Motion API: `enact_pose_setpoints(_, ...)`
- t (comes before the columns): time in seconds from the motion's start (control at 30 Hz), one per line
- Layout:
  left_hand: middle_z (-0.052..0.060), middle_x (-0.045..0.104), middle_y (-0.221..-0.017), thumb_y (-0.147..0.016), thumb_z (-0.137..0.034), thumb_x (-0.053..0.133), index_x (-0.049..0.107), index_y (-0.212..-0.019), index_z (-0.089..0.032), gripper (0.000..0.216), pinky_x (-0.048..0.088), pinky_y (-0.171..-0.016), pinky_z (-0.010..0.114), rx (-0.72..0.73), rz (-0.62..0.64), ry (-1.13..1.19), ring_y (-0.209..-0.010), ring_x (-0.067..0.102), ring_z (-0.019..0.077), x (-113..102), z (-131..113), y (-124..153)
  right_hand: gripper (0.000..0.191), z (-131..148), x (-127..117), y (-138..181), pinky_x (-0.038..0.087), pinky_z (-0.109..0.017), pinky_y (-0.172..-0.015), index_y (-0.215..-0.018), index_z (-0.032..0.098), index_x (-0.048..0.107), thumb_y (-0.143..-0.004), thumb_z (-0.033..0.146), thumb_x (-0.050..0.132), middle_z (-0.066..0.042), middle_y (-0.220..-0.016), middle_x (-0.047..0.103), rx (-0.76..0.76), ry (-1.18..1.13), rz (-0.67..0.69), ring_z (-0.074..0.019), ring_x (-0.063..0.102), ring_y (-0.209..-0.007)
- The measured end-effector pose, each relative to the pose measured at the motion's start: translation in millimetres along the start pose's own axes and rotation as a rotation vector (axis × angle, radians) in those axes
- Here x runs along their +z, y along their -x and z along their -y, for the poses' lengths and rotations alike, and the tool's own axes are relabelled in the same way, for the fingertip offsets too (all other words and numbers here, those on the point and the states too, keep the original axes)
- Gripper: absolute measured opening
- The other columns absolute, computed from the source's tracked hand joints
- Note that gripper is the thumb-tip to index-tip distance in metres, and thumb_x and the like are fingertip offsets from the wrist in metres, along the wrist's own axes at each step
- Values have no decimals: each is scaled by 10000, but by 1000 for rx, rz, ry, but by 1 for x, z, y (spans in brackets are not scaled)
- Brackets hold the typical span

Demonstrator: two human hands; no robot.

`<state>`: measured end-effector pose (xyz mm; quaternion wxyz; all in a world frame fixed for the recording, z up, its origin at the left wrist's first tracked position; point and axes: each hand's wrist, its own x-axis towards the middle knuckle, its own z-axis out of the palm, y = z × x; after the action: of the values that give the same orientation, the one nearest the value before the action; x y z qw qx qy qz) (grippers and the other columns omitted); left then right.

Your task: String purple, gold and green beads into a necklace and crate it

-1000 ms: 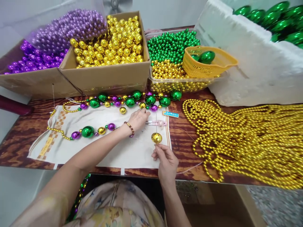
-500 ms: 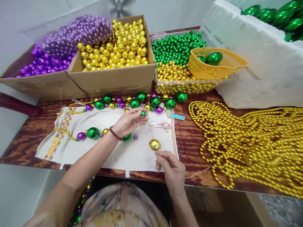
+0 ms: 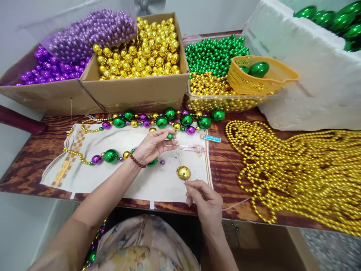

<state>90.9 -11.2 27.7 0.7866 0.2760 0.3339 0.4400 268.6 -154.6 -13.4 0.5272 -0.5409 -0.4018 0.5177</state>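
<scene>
Evidently, this step looks like threading: the left hand [image 3: 153, 145] grasps a small green bead [image 3: 170, 136] between thumb and fingers, while the right hand [image 3: 207, 201] pinches a thin stem [image 3: 186, 181] just under a large gold bead [image 3: 183, 172]; whether that stem is needle or thread is too small to tell. A straight line of thread [image 3: 178, 155] runs from the gold bead up to the left hand. The gold bead sits over the right part of the white cloth [image 3: 141, 190], though whether it touches it cannot be told. To do this well, I would line up the green bead's hole with the thread first, then slide on 1 bead at a time without forcing it. A firm right pinch should guard against the gold bead slipping; slack thread could snag on the pink snips [image 3: 194, 148] just beside the left fingertips. Better, too, to lift the left wrist clear of the strung beads [image 3: 111, 156] next to it.
</scene>
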Motion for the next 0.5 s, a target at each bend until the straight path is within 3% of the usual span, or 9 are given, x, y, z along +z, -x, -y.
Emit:
enact_pose_setpoints(0.17, 49, 688, -885, -794, -310, 794, 737, -910, -143, 211, 594, -853, 382, 6, 10, -73, -748, 704, 141, 0, -2, -2, 182, 2, -1, 1, 448, -220, -394, -745, 167, 707, -819, 332, 689, 13, -535, 587, 19, 18, 2, -112, 536, -396)
enact_pose_setpoints(0.3, 35, 693, -834, -771, -351, 808, 758, -947, -172, 256, 595, -794, 328, 52, 17, -222, -708, 676, 119, 1, -3, 0, 189, -6, 2, -2, 481, -231, -435, -766, 170, 706, -822, 350, 687, 13, -540, 585, 7, 7, 5, -119, 551, -438)
enact_pose_setpoints(0.5, 95, 755, -955, -845, -358, 724, 766, -1042, -184, 266, 558, -767, 264, 37, 213, -592, -851, 698, 158, 10, 4, 17, 195, -21, 17, -14, 472, -221, -473, -805, 167, 696, -829, 360, 686, 0, -579, 609, -4, -98, -58, -130, 578, -517)
